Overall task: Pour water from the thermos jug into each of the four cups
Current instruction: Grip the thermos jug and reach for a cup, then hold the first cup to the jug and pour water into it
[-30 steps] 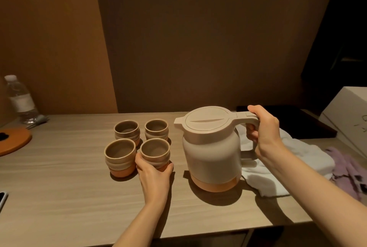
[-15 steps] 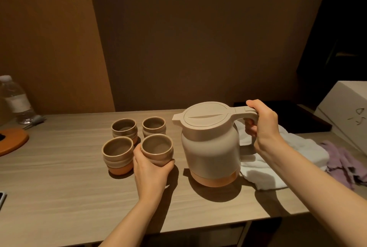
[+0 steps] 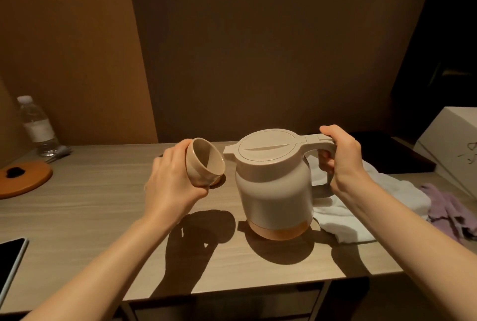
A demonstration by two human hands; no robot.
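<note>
Beige ceramic cup [image 3: 205, 165] lifted off the table [image 3: 103, 204] in the left hand [image 3: 175, 184], fingers wrapped round its base and side, mouth tilted right toward the spout. Thermos jug [image 3: 276, 186] upright on the table just right of that cup, lid on, spout [image 3: 229, 149] pointing left, almost touching the cup's rim. Right hand [image 3: 340, 160] curled tight round the jug handle on the far side from the cup, thumb on top. Handle-to-spout axis running right to left, straight at the cup, so probably only a lift and a leftward tip needed. Other three cups hidden behind the left hand, apart from a sliver of something below the held cup; fill state impossible to tell. Open tabletop in front of the jug and toward the near edge; white towel [image 3: 361, 207] touching the jug's right side, purple cloth [image 3: 449, 207] beyond it. Water bottle [image 3: 38, 127], orange coaster [image 3: 23, 178] and a phone [image 3: 11, 256] well off to the left.
</note>
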